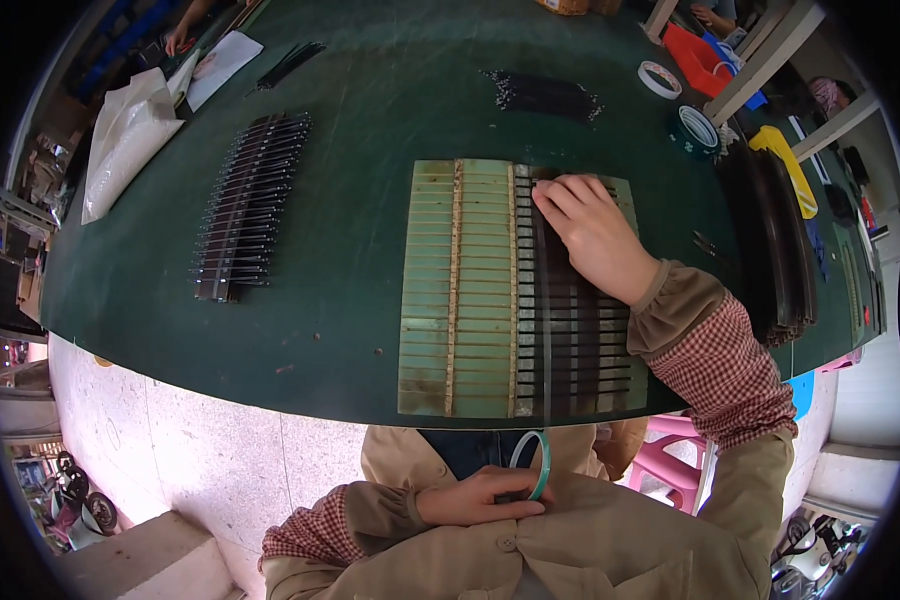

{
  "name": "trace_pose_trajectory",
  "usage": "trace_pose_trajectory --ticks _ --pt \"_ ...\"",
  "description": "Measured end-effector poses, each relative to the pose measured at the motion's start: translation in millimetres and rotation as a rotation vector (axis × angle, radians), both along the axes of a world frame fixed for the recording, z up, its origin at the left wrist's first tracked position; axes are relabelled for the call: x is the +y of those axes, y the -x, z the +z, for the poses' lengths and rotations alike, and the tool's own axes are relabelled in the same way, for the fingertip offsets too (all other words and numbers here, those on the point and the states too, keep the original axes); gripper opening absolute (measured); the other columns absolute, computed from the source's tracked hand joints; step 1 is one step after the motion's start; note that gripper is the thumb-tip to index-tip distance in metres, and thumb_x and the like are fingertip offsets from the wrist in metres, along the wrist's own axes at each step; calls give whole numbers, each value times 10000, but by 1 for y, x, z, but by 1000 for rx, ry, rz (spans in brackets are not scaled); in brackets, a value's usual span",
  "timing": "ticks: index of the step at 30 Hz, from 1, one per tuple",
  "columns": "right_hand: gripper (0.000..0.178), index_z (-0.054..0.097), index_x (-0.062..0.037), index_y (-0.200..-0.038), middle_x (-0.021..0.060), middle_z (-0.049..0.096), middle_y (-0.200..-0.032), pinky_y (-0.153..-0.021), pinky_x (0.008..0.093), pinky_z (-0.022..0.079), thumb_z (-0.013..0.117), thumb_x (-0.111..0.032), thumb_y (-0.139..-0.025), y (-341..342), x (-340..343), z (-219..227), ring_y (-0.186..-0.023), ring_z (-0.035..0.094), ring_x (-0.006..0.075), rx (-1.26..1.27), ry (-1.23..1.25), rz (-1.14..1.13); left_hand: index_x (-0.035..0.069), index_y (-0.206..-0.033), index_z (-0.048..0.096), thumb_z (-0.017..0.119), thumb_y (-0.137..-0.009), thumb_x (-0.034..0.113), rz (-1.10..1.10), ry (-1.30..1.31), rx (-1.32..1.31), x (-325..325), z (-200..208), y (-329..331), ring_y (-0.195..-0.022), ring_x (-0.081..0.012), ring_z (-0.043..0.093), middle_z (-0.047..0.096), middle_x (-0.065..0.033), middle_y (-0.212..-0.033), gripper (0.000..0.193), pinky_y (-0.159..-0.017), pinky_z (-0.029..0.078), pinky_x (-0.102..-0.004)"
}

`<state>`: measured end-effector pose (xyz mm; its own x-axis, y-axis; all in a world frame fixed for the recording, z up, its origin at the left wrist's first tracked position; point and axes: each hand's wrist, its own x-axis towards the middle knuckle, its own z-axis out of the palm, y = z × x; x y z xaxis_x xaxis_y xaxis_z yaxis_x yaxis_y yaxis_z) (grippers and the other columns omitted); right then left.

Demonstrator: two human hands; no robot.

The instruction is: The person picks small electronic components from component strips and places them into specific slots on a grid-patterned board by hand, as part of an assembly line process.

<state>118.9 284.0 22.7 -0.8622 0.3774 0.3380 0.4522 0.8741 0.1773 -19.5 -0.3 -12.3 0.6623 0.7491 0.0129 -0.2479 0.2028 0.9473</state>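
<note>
A green slotted board (482, 345) lies at the table's front edge, with thin dark strips (590, 335) set side by side across its right part. My right hand (598, 235) rests on the strips near the board's far end, its fingers stretched out and lying over them; the thumb is hidden. A narrow, shiny band of tape (547, 345) runs down across the strips from near those fingertips to the front edge. Below that edge, close to my body, my left hand (485, 495) is closed on a teal-rimmed tape roll (541, 466).
To the left lies a taped row of dark strips (242, 210). A loose dark bundle (545, 97) is farther back. Long dark strips (775, 240) are stacked at right, near tape rolls (694, 132) and a red bin (692, 62). A white bag (128, 145) sits far left.
</note>
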Motion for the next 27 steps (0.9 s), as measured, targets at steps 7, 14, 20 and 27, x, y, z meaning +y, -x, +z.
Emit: trace_pose_trajectory --ticks 7,14,20,27 --pt "461 642 21 -1150 130 575 -1156 -1001 398 417 547 98 -706 -3 -7 12 -1125 511 305 12 84 1 13 -1110 606 606 -960 156 -1 -24 10 -1 -2 -1 -903 -212 618 632 -93 -994 207 -785 489 -320" --pt "441 632 60 -1134 127 568 -1141 -988 396 423 549 96 -702 -12 -7 11 -1113 507 303 125 324 27 11 -1102 609 609 -957 155 9 -43 16 1 0 -3 -902 -220 620 638 -100 -991 204 -797 494 -321" --pt "485 631 34 -1158 122 566 -1159 -988 406 430 565 94 -681 -13 -17 8 -1124 511 311 134 338 53 34 -1125 624 609 -958 158 31 -125 38 4 -7 -5 -961 -211 632 651 -83 -1031 208 -831 494 -322" --pt "476 642 7 -1159 123 573 -1158 -982 405 431 558 89 -698 -10 -36 7 -1129 509 316 88 146 48 36 -1115 632 614 -953 154 11 -74 51 -1 -1 -3 -943 -212 622 646 -79 -1016 202 -831 490 -325"
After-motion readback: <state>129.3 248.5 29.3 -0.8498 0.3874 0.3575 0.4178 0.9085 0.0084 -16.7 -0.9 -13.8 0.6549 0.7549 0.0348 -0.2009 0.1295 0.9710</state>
